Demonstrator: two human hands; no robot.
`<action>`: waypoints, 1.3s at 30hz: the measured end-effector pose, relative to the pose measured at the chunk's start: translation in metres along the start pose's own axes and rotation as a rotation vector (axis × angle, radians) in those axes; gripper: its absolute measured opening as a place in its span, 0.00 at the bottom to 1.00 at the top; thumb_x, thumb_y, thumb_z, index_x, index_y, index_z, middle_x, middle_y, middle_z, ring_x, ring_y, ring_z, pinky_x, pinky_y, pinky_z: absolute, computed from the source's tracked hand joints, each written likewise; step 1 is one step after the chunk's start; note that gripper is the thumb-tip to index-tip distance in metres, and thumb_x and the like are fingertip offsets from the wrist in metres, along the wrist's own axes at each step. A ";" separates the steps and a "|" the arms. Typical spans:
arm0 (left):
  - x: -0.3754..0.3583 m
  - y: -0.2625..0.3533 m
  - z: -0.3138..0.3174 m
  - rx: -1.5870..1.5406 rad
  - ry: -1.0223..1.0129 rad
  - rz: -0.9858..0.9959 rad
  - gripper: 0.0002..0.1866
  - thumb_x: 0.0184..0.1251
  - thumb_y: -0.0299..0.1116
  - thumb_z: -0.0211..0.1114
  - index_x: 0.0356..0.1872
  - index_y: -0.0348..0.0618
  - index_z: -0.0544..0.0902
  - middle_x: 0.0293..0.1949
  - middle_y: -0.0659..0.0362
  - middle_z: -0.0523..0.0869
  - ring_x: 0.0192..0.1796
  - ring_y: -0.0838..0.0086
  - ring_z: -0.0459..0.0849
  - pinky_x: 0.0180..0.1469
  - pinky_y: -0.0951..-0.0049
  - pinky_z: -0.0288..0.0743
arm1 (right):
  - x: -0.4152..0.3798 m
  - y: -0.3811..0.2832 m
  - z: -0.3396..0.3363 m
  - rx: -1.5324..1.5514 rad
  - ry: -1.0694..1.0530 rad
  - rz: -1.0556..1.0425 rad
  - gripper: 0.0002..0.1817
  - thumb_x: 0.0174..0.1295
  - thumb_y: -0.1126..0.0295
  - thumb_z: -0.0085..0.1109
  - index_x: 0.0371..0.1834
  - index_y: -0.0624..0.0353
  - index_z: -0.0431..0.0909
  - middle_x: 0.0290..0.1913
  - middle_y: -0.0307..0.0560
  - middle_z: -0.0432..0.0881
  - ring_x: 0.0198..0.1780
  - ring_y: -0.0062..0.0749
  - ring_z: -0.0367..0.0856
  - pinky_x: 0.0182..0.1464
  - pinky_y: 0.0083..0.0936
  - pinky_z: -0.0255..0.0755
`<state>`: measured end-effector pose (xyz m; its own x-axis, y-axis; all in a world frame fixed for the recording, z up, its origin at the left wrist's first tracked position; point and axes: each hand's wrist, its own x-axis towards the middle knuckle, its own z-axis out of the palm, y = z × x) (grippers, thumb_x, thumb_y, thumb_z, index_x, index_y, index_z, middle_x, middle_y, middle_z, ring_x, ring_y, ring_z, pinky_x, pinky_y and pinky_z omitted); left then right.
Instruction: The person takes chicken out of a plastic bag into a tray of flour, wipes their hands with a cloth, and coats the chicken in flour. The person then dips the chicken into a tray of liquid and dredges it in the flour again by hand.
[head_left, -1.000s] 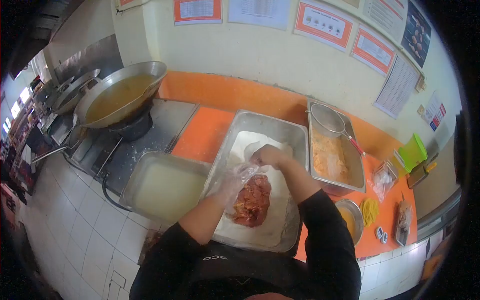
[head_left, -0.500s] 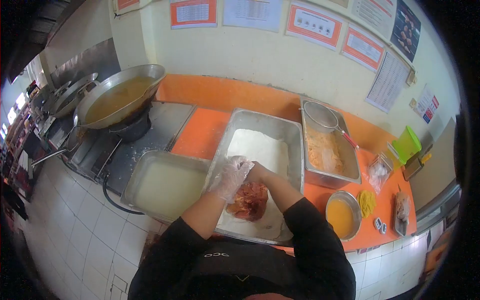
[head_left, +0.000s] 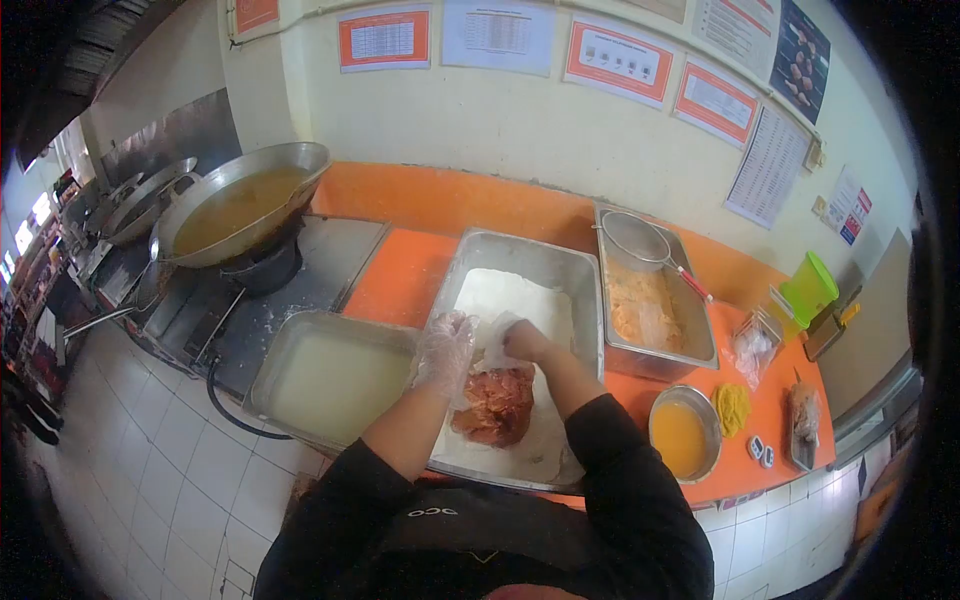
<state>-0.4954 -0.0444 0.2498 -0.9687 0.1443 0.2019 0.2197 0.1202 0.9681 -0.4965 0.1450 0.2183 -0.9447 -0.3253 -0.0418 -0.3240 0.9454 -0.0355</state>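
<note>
My left hand (head_left: pixel 447 345), in a clear plastic glove, is over the left side of a deep metal tray (head_left: pixel 451 275), its fingers pointing away from me and apparently holding nothing. My right hand (head_left: pixel 525 342) is closed beside it, pinching what looks like a thin clear plastic glove (head_left: pixel 494 345). White flour (head_left: pixel 520 290) covers the tray's bottom. A heap of reddish marinated raw meat (head_left: pixel 495 405) lies on the flour just below my hands; neither hand visibly grips it.
A metal pan of cloudy liquid (head_left: pixel 335 375) stands left, a wok of oil (head_left: pixel 240 210) beyond it. To the right are a tray of orange-tinted flour (head_left: pixel 640 305) with a strainer (head_left: pixel 640 236) on top, a bowl of orange liquid (head_left: pixel 683 435) and a yellow cloth (head_left: pixel 733 408).
My hands have come apart: the right moved away from the left, and thin clear plastic now shows between them. The meat stays in place. The view has tilted slightly upward.
</note>
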 end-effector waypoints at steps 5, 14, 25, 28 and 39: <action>0.002 -0.009 0.003 -0.073 0.029 0.034 0.15 0.55 0.34 0.62 0.37 0.30 0.76 0.31 0.52 0.81 0.34 0.72 0.78 0.39 0.71 0.72 | 0.007 -0.006 0.015 0.107 0.185 -0.006 0.13 0.47 0.68 0.49 0.35 0.58 0.78 0.35 0.55 0.79 0.36 0.45 0.77 0.42 0.32 0.70; -0.031 0.048 0.003 0.159 -0.288 0.145 0.16 0.52 0.35 0.63 0.37 0.32 0.77 0.27 0.54 0.80 0.31 0.72 0.77 0.35 0.71 0.71 | -0.018 -0.011 -0.045 2.343 0.156 0.062 0.38 0.54 0.34 0.40 0.57 0.55 0.64 0.53 0.50 0.71 0.51 0.42 0.72 0.51 0.40 0.67; -0.024 -0.002 0.026 0.265 -0.270 0.411 0.14 0.47 0.38 0.62 0.33 0.41 0.82 0.47 0.46 0.75 0.52 0.58 0.72 0.54 0.66 0.65 | 0.007 -0.040 -0.025 2.195 0.185 0.095 0.41 0.51 0.31 0.34 0.56 0.54 0.64 0.50 0.48 0.73 0.50 0.41 0.73 0.53 0.39 0.67; -0.026 0.011 0.019 0.366 -0.304 0.335 0.10 0.46 0.35 0.62 0.30 0.42 0.81 0.44 0.47 0.76 0.51 0.58 0.72 0.52 0.64 0.66 | 0.017 -0.030 -0.008 2.278 0.018 0.172 0.41 0.53 0.32 0.32 0.59 0.55 0.61 0.54 0.47 0.70 0.53 0.37 0.70 0.56 0.37 0.65; -0.033 0.034 0.011 0.384 -0.166 0.458 0.14 0.49 0.30 0.59 0.40 0.45 0.79 0.39 0.49 0.77 0.45 0.56 0.74 0.48 0.59 0.67 | 0.004 -0.055 -0.030 2.276 0.146 -0.084 0.38 0.54 0.34 0.35 0.57 0.54 0.62 0.50 0.48 0.72 0.50 0.38 0.72 0.52 0.37 0.68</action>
<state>-0.4549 -0.0339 0.2742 -0.7418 0.4119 0.5292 0.6650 0.3498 0.6599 -0.4837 0.0924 0.2501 -0.9670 -0.2465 0.0646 0.1216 -0.6691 -0.7332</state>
